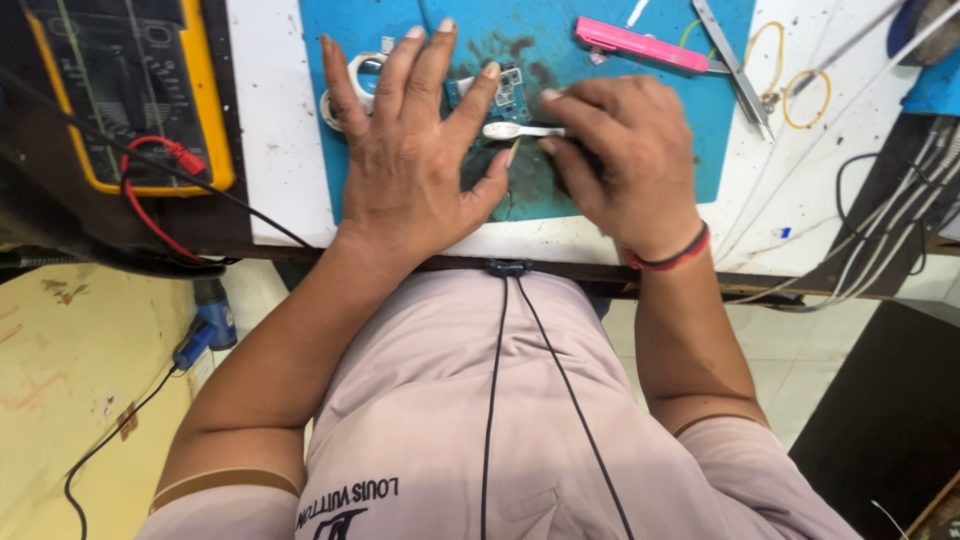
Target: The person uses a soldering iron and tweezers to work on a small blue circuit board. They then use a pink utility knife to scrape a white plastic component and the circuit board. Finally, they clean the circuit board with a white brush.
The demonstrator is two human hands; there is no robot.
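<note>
Blue mat covers the middle of the white bench, stained dark where the work goes on. On it lies a small circuit board, partly hidden under the left hand. That hand lies flat, palm down, fingers spread apart and gripping nothing; its fingertips press on and around the board, and its index finger reaches to a white ring-shaped part at the mat's left edge. The right hand is closed on a white tool, pinched between thumb and fingers, with the tool's rounded tip pointing left, just below the board and touching the left thumb's tip. A red and black band circles the right wrist.

Behind the right hand, a pink tool lies on the mat, with metal tweezers beside it. Two yellow rubber bands lie on the bench to the right. A yellow multimeter with a red lead stands well to the left
</note>
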